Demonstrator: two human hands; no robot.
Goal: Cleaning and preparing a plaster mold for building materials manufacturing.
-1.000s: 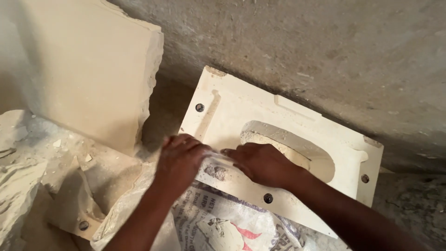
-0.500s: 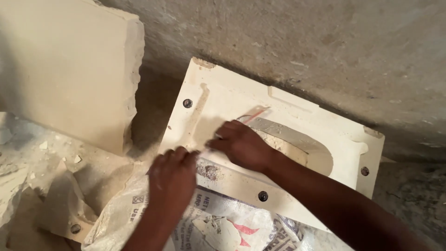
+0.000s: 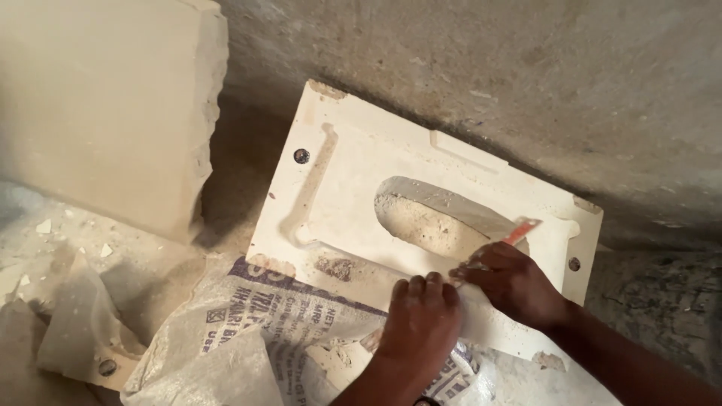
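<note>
Head view, surroundings: a large pale stone block [image 3: 105, 113] stands at left; a rough grey concrete wall [image 3: 526, 83] runs behind; a printed white woven sack [image 3: 278, 331] lies under the slab's near edge.
Head view, slab: the white rectangular plaster mould slab [image 3: 361, 188] leans against the wall, with an oval hollow and dark bolt holes.
Your left hand [image 3: 421, 323]: fingers pressed together, flat on the slab's near edge.
Your right hand [image 3: 519, 282]: fingers pinching a thin red-handled tool [image 3: 515, 233] at the hollow's rim.

head view, steeply downward, close over mould [image 3: 353, 188]
</note>
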